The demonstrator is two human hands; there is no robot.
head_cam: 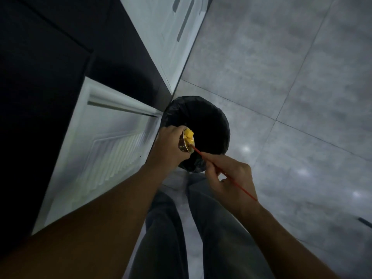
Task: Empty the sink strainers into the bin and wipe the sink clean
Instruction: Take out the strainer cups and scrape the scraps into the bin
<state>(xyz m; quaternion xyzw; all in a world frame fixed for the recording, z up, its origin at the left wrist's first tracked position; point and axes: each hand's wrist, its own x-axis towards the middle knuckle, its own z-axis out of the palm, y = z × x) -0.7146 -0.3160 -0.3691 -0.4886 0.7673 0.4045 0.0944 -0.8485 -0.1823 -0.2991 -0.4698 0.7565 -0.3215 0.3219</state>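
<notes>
Over the black-lined bin point(209, 125), the left hand point(168, 147) grips a tilted strainer point(184, 144) holding yellow scraps point(189, 135), while the right hand point(229, 176) pinches a thin red stick point(227, 174) whose tip reaches into the strainer.

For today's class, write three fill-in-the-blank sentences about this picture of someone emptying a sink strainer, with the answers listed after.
1. The left hand holds the strainer over the bin, whose liner is ____.
2. The scraps in the strainer are ____ in colour.
3. The right hand pinches a thin red stick whose tip reaches into the ____.

Missing words: black; yellow; strainer.
</notes>
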